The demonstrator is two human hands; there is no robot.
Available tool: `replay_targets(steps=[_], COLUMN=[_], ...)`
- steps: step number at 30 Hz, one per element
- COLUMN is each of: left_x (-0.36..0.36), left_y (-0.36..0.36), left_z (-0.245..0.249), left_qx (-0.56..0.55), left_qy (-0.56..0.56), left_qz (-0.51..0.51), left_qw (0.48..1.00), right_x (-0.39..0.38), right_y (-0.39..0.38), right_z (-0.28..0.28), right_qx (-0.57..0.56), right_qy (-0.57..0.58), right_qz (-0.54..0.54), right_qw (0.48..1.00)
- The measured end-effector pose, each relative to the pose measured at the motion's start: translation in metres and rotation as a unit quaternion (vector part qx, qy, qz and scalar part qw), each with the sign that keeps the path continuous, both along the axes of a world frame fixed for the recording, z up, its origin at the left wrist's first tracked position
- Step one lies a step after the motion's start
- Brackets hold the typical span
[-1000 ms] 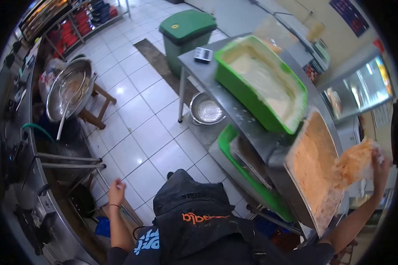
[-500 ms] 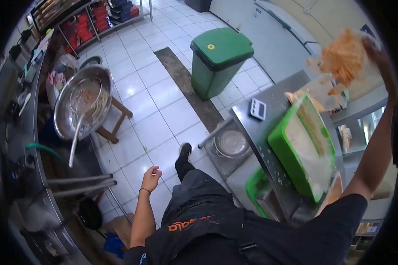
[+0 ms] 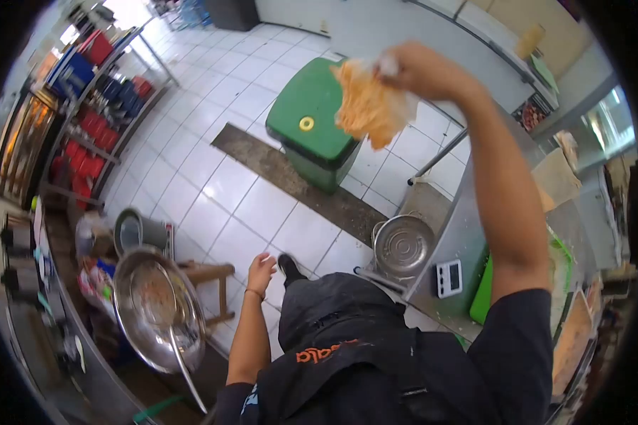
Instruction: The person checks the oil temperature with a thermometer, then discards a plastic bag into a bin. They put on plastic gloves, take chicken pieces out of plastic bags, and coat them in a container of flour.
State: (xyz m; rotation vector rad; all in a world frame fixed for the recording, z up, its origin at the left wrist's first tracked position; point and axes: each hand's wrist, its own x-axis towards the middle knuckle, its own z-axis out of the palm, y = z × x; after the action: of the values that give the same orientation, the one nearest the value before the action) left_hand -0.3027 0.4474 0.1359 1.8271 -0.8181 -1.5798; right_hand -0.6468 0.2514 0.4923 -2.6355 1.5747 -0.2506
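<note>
A kitchen seen from above. The person's right hand, raised high, grips a ragged orange crumb-coated clump in the air above a green lidded bin and the tiled floor. The left hand hangs empty, fingers loosely curled, beside a wide steel bowl. The clump looks loose, so bits could fall onto the lid or tiles.

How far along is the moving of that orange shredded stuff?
Done: the right hand grips a clump of orange shreds, held up in the air. In hand: just that clump; the left hand hangs empty. Left: setting it down; the large steel bowl sits apart.
</note>
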Motion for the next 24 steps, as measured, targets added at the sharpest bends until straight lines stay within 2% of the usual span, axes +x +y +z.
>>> replay_targets(steps=[2, 3, 5, 7, 9, 11, 12, 15, 16, 19, 20, 22, 23, 24], left_x=[-0.019, -0.033, -0.063, -0.088, -0.112, -0.143, -0.149, -0.154, -0.159, -0.15, -0.145, -0.132, -0.128, -0.13], left_y=[-0.088, -0.13, -0.201, -0.259, -0.309, -0.341, -0.357, -0.378, -0.379, -0.372, -0.365, -0.356, -0.369, -0.388], left_z=[-0.001, -0.004, -0.002, -0.022, -0.056, -0.044, -0.052, -0.072, -0.017, -0.061, -0.039, 0.021, 0.055, 0.087], left_qx=[0.007, 0.007, 0.023, 0.078, 0.161, 0.213, 0.222, 0.247, 0.272, 0.186, 0.12, -0.013, -0.04, -0.102], left_qy=[0.097, 0.138, 0.213, 0.294, 0.317, 0.289, 0.326, 0.226, 0.099, 0.154, 0.189, 0.248, 0.329, 0.339], left_qz=[-0.051, -0.052, -0.073, -0.039, -0.04, 0.053, 0.031, 0.129, 0.158, 0.143, 0.123, 0.069, 0.006, -0.079], left_qw=[0.994, 0.989, 0.974, 0.952, 0.934, 0.932, 0.918, 0.933, 0.944, 0.96, 0.967, 0.966, 0.943, 0.932], right_x=[-0.002, -0.003, -0.008, -0.008, -0.004, 0.0, 0.002, 0.017, 0.02, 0.026, 0.034, 0.04, 0.044, 0.047], right_y=[-0.006, -0.007, -0.005, 0.003, 0.01, 0.019, 0.02, 0.034, 0.042, 0.045, 0.048, 0.048, 0.047, 0.041], right_z=[-0.028, -0.041, -0.064, -0.08, -0.087, -0.096, -0.1, -0.114, -0.128, -0.15, -0.159, -0.188, -0.201, -0.213], right_qx=[0.03, 0.01, 0.039, 0.027, 0.012, 0.011, 0.018, 0.065, 0.059, 0.045, 0.053, 0.063, 0.066, 0.064], right_qy=[-0.081, -0.108, -0.152, -0.178, -0.179, -0.182, -0.189, -0.184, -0.179, -0.196, -0.215, -0.184, -0.172, -0.192], right_qz=[-0.024, -0.045, -0.133, -0.199, -0.258, -0.33, -0.365, -0.494, -0.517, -0.558, -0.569, -0.538, -0.527, -0.507], right_qw=[0.996, 0.993, 0.979, 0.963, 0.949, 0.926, 0.912, 0.847, 0.835, 0.805, 0.792, 0.82, 0.83, 0.838])
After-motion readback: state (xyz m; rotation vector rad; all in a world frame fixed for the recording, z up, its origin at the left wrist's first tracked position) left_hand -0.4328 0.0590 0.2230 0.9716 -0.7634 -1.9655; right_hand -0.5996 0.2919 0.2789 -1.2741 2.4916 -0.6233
